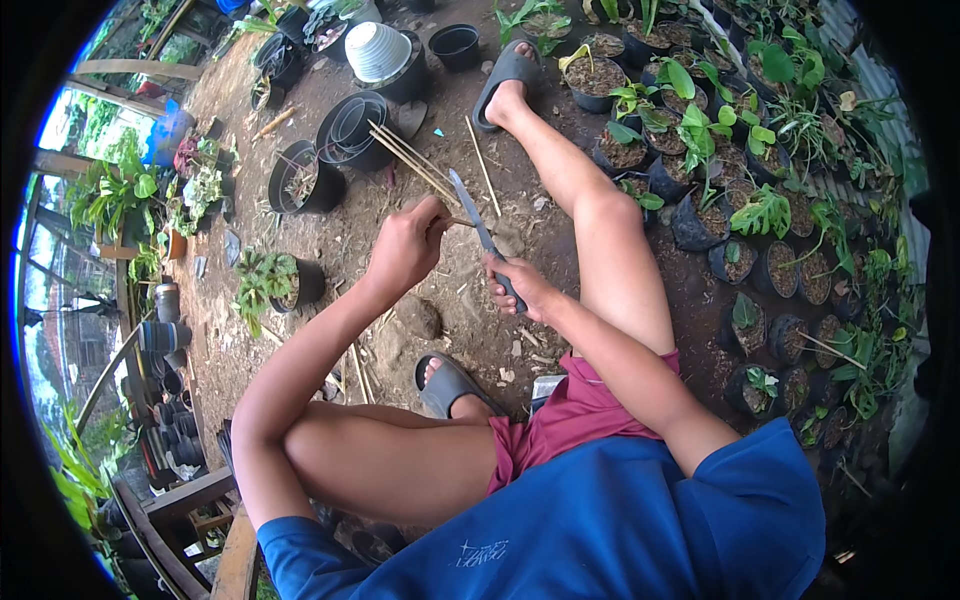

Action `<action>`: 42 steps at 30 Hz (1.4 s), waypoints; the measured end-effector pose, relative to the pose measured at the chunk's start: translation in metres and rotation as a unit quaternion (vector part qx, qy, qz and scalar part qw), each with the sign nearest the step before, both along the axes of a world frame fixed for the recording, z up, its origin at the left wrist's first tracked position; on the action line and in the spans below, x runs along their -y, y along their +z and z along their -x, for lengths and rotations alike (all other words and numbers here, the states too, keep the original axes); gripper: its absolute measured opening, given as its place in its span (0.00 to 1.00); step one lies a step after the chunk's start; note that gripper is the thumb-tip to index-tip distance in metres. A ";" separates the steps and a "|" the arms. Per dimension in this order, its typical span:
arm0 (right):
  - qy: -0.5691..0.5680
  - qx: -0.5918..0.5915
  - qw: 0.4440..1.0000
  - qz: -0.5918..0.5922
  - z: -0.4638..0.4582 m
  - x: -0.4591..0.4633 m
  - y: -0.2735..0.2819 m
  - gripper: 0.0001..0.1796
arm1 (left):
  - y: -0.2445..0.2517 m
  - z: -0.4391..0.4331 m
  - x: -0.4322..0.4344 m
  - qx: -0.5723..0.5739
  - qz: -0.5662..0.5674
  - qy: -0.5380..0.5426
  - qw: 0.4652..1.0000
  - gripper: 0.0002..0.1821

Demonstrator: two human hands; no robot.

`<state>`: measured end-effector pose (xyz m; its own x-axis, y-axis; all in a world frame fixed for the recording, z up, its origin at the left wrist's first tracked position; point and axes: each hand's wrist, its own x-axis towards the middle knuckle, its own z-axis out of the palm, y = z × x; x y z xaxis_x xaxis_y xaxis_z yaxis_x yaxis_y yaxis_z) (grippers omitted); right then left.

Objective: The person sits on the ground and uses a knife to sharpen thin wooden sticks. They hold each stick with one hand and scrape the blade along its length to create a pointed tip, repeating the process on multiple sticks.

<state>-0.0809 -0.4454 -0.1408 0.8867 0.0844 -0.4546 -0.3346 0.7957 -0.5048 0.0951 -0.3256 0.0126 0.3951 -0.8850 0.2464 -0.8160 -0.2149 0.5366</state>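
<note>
My left hand (412,238) is raised in front of me and pinches a thin brown stick (462,223) between thumb and fingers. The stick's free end meets the knife, or lies very close to it. My right hand (521,286) grips the dark handle of the knife (470,206), whose long blade points up and to the left. Beyond the blade, several thin bamboo-like sticks (414,161) lean on the rim of a black plastic pot (352,129). Another thin stick (482,166) lies on the soil. Shavings and split pieces are scattered beneath my hands.
Rows of potted seedlings (701,210) stand along the right. A leafy potted plant (300,283) is left of my left forearm. White pots (377,51) are stacked at the top. A stone (418,316) lies between my sandalled feet. A wooden beam (234,559) is at lower left.
</note>
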 end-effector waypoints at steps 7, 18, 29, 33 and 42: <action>-0.012 0.001 0.991 -0.136 -0.003 0.002 -0.003 0.27 | 0.004 -0.001 -0.004 -0.004 -0.014 0.009 1.000 0.04; -0.117 -0.042 0.992 0.005 -0.006 0.003 -0.008 0.23 | 0.000 -0.003 -0.009 -0.023 -0.005 0.019 1.000 0.05; -0.121 -0.035 0.991 0.054 -0.008 0.000 -0.009 0.24 | -0.005 -0.008 -0.008 -0.040 -0.005 0.038 0.998 0.06; -0.121 -0.030 0.990 0.060 -0.007 0.000 -0.011 0.24 | -0.005 -0.008 -0.008 -0.031 -0.005 0.034 0.999 0.06; -0.107 -0.033 0.863 0.494 -0.010 -0.003 -0.007 0.22 | -0.006 -0.009 -0.006 -0.027 -0.002 0.039 0.999 0.05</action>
